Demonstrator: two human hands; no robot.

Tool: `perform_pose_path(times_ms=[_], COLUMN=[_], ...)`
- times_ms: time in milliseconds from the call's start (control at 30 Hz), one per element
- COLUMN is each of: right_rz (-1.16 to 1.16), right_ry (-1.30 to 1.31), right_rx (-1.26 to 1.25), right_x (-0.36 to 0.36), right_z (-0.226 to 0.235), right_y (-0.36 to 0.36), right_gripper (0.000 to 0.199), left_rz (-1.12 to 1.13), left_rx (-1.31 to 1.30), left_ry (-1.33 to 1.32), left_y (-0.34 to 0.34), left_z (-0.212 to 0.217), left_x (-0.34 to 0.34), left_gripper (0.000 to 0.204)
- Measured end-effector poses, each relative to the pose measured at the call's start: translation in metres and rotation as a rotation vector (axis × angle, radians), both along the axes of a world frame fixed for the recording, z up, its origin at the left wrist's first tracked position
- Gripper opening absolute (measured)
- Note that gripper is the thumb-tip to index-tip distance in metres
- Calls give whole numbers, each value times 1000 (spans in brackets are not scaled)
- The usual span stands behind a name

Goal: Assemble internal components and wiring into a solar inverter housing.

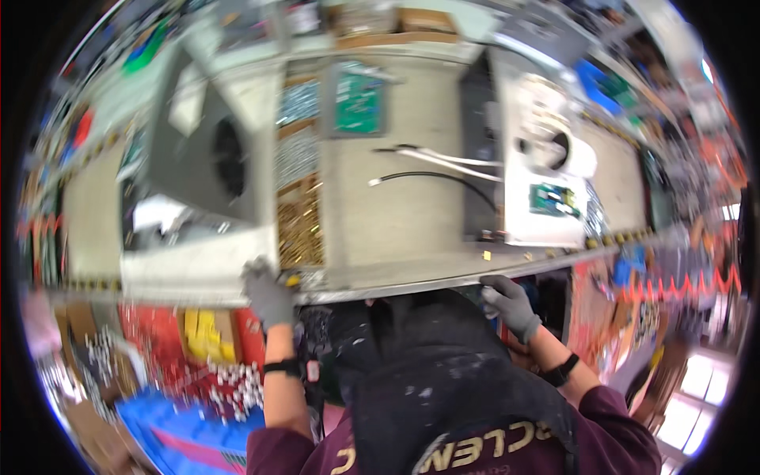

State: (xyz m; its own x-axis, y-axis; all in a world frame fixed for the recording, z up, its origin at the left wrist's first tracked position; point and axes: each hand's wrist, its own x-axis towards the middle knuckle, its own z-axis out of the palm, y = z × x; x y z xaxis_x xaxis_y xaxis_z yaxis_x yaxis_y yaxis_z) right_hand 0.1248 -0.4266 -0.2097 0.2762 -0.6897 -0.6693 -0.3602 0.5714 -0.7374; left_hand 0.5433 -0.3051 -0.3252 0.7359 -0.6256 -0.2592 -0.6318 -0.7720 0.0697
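Note:
My left hand, in a grey work glove, is at the bench's front edge, beside the near end of the parts tray. Its fingers reach up over the edge, blurred and holding nothing that I can see. The tray's near compartment holds brass-coloured fasteners; silvery ones lie farther back. My right hand, gloved too, is just below the edge farther right. Its fingers are curled in, with a small pale spot by the fingertips that I cannot make out.
A grey metal housing with a round dark opening stands at the left. Right of centre, white and black cables run from a white panel carrying a green circuit board. Another green board lies at the back. Yellow pieces fill a carton below the bench.

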Motion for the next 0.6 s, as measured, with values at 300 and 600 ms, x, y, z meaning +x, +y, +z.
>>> perform_pose_path(times_ms=[300, 600], right_rz=[-303, -415], right_ry=[177, -56], right_rx=[-158, -158], right_x=[-112, -219], right_z=[-31, -59], right_y=[-20, -67], right_gripper=[29, 24], left_rz=[38, 6], left_rx=[82, 28], left_ry=[-25, 55], left_y=[-15, -72], left_z=[6, 22], left_x=[-10, -148], left_gripper=[62, 51])
